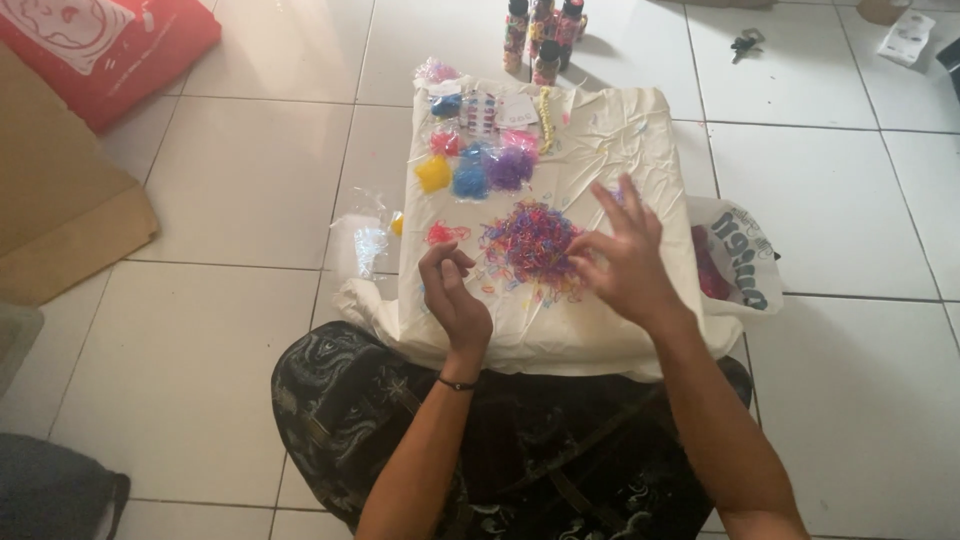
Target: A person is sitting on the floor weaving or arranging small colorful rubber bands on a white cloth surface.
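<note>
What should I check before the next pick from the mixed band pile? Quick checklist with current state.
1. Right hand at the mixed pile of small bands: ok, thumb and forefinger pinch at its right edge, other fingers spread.
2. Left hand free: cannot tell, fingers curled beside the pile, contents hidden.
3. Pile stays on the cream cloth: ok, only a few strays around it.
4. Sorted heaps apart: ok, yellow heap, blue heap and purple heap sit beyond the pile; the red bands lie to its left.
5. Bottles upright past the cloth's far edge: ok.
</note>
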